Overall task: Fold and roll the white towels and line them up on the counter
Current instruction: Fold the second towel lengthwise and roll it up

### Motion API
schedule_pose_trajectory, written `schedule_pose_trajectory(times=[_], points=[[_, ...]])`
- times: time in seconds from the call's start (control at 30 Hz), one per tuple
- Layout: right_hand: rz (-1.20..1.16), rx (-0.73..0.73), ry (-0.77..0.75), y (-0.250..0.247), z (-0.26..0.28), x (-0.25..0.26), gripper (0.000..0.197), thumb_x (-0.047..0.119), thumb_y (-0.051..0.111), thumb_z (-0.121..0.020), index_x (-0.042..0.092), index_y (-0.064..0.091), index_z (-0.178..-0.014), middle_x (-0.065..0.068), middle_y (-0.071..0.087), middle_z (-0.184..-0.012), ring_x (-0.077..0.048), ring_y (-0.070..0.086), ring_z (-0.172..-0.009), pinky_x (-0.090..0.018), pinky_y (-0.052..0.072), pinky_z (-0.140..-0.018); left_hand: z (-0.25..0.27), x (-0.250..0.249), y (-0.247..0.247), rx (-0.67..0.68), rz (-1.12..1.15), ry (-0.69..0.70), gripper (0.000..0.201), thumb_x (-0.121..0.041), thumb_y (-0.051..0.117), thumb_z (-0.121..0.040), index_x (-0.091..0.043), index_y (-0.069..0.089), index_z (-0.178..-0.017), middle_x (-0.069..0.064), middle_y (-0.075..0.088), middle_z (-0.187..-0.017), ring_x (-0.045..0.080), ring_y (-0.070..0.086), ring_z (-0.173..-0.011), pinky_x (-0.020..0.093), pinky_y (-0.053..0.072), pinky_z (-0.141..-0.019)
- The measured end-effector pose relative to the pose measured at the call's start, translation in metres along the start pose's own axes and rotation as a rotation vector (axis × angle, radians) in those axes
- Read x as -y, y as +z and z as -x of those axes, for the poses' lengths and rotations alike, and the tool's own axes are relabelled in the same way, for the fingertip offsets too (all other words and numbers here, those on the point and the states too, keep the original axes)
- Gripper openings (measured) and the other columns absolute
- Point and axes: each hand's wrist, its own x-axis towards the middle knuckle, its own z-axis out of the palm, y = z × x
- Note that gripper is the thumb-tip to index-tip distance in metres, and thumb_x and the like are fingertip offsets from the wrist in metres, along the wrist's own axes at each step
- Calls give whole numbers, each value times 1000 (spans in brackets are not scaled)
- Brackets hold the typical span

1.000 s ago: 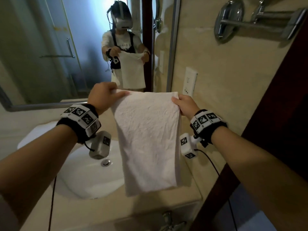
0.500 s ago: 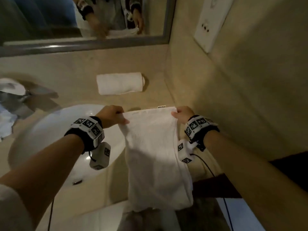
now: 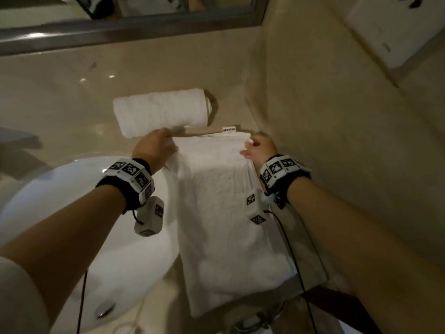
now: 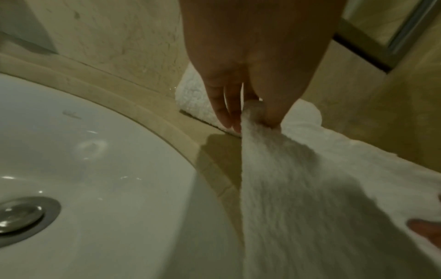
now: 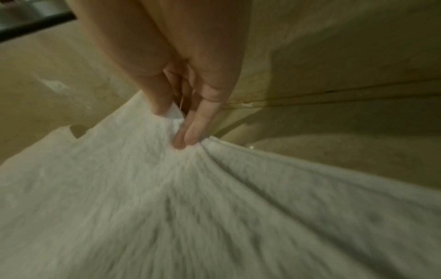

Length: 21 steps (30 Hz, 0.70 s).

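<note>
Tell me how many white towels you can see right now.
2: a rolled towel on the counter near the mirror, and a folded towel pinched by both hands beside the sink. Others may be out of view.

A folded white towel [image 3: 224, 213] is lying lengthwise on the beige counter [image 3: 60, 92] right beside the sink, its far edge carrying a small label, its near end drooping over the counter's front edge, its surface looking wrinkled. Just beyond it, a rolled white towel [image 3: 161, 112] is sitting crosswise on the counter near the back, its spiral end pointing right, the two almost touching.
</note>
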Motion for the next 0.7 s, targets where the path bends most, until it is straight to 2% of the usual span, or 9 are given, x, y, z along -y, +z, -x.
schedule_pose_trajectory(times=[0.07, 0.13, 0.2, 0.3, 0.37, 0.47, 0.57, 0.63, 0.7], points=[[9, -23, -72, 5, -2, 2, 22, -4, 51, -89, -5, 59, -110, -14, 59, -95, -26, 57, -88, -37, 48, -86, -6, 4, 0, -25, 41, 5, 47, -14, 61, -85, -15, 45, -129, 14, 47, -128, 35, 54, -108, 38, 43, -90], [1, -56, -84, 4, 1, 1, 27, 0, 51, -90, -1, 55, -116, -7, 56, -102, -19, 51, -93, -36, 45, -92, -5, 9, 2, -23, 85, -1, 54, -17, 64, -83, -19, 40, -132, 14, 43, -133, 35, 55, -110, 41, 45, -92], [-7, -100, -66, -2, 6, -5, 22, 9, 52, -91, 5, 57, -112, -8, 59, -100, -18, 53, -86, -33, 50, -80, 2, 11, 4, -45, 114, -11, 60, -21, 67, -83, -18, 36, -135, 15, 41, -135, 34, 54, -112, 42, 46, -93], [47, -46, 87, -11, 21, -15, 18, 23, 51, -93, 7, 58, -87, -7, 56, -72, -17, 51, -58, -24, 44, -50, 20, 13, 6, -98, 142, -26, 75, -26, 70, -81, -12, 27, -142, 15, 33, -143, 33, 48, -122, 45, 42, -103], [97, 55, 205, -17, 37, -26, 28, 28, 52, -93, 10, 53, -72, -6, 54, -63, -17, 50, -50, -25, 43, -48, 40, 14, 10, -80, 128, -36, 79, -30, 70, -80, -13, 25, -143, 13, 33, -144, 31, 48, -122, 45, 43, -102], [219, 155, 282, -23, 67, -49, 32, 36, 55, -91, 11, 52, -71, -7, 58, -63, -19, 54, -52, -27, 48, -54, 79, 15, 19, -64, 98, -49, 78, -35, 71, -78, -14, 28, -140, 12, 38, -138, 29, 53, -113, 42, 47, -95], [355, 184, 241, -26, 101, -73, 43, 42, 58, -88, 0, 60, -98, -10, 61, -76, -25, 58, -67, -33, 52, -69, 126, 11, 31, -33, 127, -116, 78, -39, 72, -77, -17, 29, -138, 11, 48, -126, 27, 57, -100, 40, 49, -89], [492, 199, 208, -31, 121, -83, 57, 45, 56, -88, -2, 54, -120, -12, 63, -98, -25, 56, -82, -31, 47, -74, 157, 11, 42, 37, 119, -183, 79, -43, 70, -76, -17, 27, -137, 9, 54, -115, 23, 55, -92, 34, 47, -82], [611, 229, 186, -37, 142, -90, 60, 47, 54, -89, -2, 52, -124, -14, 62, -117, -27, 58, -94, -27, 42, -75, 187, 13, 56, 143, 122, -247, 82, -44, 70, -77, -15, 23, -137, 11, 59, -110, 24, 55, -91, 32, 44, -79]])
